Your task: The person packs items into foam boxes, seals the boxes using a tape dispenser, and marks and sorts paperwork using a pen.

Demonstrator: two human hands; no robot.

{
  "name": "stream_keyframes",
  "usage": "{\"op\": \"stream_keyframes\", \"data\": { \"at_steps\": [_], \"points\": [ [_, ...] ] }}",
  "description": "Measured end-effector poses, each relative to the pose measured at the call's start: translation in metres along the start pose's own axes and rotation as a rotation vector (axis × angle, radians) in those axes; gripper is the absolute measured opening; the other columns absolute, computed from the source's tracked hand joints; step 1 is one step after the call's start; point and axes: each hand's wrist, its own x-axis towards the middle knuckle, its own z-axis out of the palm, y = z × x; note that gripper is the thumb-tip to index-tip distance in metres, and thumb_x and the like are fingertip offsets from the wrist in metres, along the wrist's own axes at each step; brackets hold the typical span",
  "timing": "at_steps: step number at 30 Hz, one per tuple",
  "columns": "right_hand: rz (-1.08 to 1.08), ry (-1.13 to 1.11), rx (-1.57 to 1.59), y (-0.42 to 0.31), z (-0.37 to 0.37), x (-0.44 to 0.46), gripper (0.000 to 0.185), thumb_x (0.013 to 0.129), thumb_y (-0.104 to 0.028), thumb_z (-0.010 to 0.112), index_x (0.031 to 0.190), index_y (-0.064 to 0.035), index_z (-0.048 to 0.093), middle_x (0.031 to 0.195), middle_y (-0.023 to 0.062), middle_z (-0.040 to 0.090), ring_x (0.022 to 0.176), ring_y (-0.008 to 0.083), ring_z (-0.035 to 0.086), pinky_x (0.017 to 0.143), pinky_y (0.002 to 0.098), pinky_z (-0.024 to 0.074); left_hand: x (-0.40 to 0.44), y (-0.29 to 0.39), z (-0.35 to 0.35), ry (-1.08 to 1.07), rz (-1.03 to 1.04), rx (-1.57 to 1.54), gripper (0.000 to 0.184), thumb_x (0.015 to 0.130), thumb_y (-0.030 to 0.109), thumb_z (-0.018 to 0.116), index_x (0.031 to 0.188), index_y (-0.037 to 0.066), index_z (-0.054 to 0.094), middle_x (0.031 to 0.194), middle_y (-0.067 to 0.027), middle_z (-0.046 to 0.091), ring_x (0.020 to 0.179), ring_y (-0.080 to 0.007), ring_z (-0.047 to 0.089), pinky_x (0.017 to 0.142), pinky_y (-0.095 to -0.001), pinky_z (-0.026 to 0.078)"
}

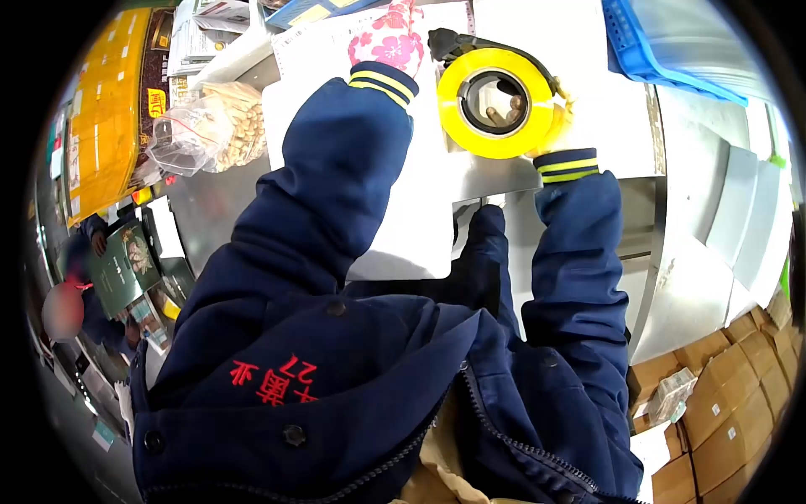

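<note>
My right hand (557, 128) is closed on a tape dispenser (456, 45) with a black frame. It carries a large roll of yellow tape (457, 97), and fingertips show through the roll's core. My left hand (388, 44), in a white glove with pink flowers, reaches to the top edge of the view, left of the dispenser. Its fingers cannot be made out. Beneath my left forearm lies a flat white sheet or panel (411, 244) with a rounded corner. White paper with a printed edge (323, 38) lies beyond it, near my left hand.
On the left are a clear bag of beige, finger-like pieces (231, 126) and a yellow-taped box (105, 109). A blue crate (625, 46) stands at upper right. Brown cartons (730, 395) are stacked at lower right. Another person (80, 290) is at far left beside a dark green box (126, 265).
</note>
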Motion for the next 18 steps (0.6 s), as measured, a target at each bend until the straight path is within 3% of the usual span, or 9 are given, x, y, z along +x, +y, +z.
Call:
{"op": "stream_keyframes", "data": {
  "at_steps": [2,8,9,11,12,14,15,16,18],
  "points": [
    [0.001,-0.046,0.038,-0.002,0.003,0.003,0.065,0.088,-0.050,0.034,0.123,0.0039,0.042,0.121,0.0195,0.050,0.109,0.0329,0.049,0.096,0.0428,0.0387,0.011,0.008,-0.035,-0.353,-0.214,-0.205,0.041,0.082,0.019,0.045,0.124,0.014,0.046,0.113,-0.0025,0.055,0.094,-0.0199,0.055,0.075,-0.0368,0.047],
    [0.013,-0.103,0.037,-0.003,0.009,0.007,0.059,0.088,-0.045,0.035,0.120,0.0034,0.044,0.117,0.0180,0.052,0.106,0.0306,0.051,0.093,0.0408,0.0405,0.019,0.014,-0.045,-0.639,-0.084,-0.115,0.035,0.084,0.022,0.044,0.118,0.017,0.050,0.110,-0.0020,0.056,0.095,-0.0214,0.056,0.076,-0.0379,0.047],
    [0.020,-0.109,0.042,0.000,0.009,0.006,0.058,0.088,-0.044,0.035,0.120,0.0033,0.044,0.116,0.0178,0.052,0.105,0.0302,0.051,0.093,0.0405,0.0408,0.015,0.010,-0.035,-0.640,-0.098,-0.109,0.035,0.084,0.022,0.044,0.118,0.017,0.050,0.110,-0.0020,0.056,0.095,-0.0214,0.056,0.076,-0.0379,0.047],
    [0.047,-0.118,0.060,0.004,0.007,0.005,0.055,0.089,-0.042,0.036,0.119,0.0032,0.045,0.115,0.0173,0.053,0.104,0.0294,0.052,0.092,0.0398,0.0414,0.001,0.000,-0.016,-0.263,0.249,-0.112,0.030,0.086,0.024,0.044,0.115,0.021,0.053,0.108,-0.0027,0.056,0.095,-0.0229,0.056,0.077,-0.0395,0.047],
    [0.055,-0.118,0.075,0.005,0.004,0.003,0.054,0.089,-0.041,0.036,0.118,0.0031,0.045,0.114,0.0171,0.053,0.104,0.0290,0.052,0.092,0.0395,0.0417,-0.003,0.005,-0.013,-0.228,0.211,-0.028,0.029,0.087,0.023,0.041,0.114,0.022,0.053,0.104,-0.0040,0.057,0.094,-0.0234,0.057,0.076,-0.0391,0.047],
    [0.066,-0.122,0.094,0.005,0.002,-0.004,0.052,0.089,-0.040,0.036,0.117,0.0029,0.046,0.113,0.0166,0.054,0.103,0.0283,0.052,0.091,0.0388,0.0423,0.019,0.013,-0.028,-0.551,-0.200,-0.114,0.029,0.088,0.022,0.041,0.115,0.021,0.052,0.102,-0.0057,0.058,0.095,-0.0234,0.057,0.075,-0.0393,0.048],
    [0.070,-0.123,0.106,0.006,0.000,-0.009,0.051,0.089,-0.039,0.037,0.117,0.0028,0.046,0.112,0.0164,0.054,0.102,0.0279,0.053,0.091,0.0385,0.0426,-0.003,0.002,0.003,-0.024,0.258,0.052,0.029,0.087,0.020,0.041,0.114,0.019,0.053,0.102,-0.0047,0.057,0.093,-0.0225,0.057,0.071,-0.0396,0.049],
    [0.077,-0.124,0.122,0.007,-0.002,-0.013,0.050,0.089,-0.038,0.037,0.116,0.0028,0.047,0.112,0.0162,0.054,0.101,0.0275,0.053,0.090,0.0382,0.0429,0.003,0.003,-0.003,-0.287,0.121,-0.027,0.035,0.087,0.021,0.042,0.119,0.012,0.049,0.115,-0.0092,0.053,0.105,-0.0257,0.052,0.085,-0.0427,0.043],
    [0.090,-0.139,0.140,0.009,-0.005,-0.021,0.048,0.089,-0.036,0.037,0.116,0.0026,0.047,0.110,0.0157,0.055,0.100,0.0267,0.053,0.089,0.0375,0.0435,-0.021,0.010,-0.024,-0.092,0.070,-0.068,0.037,0.087,0.028,0.045,0.122,0.014,0.048,0.117,-0.0103,0.054,0.106,-0.0270,0.053,0.089,-0.0409,0.041]
  ]
}}
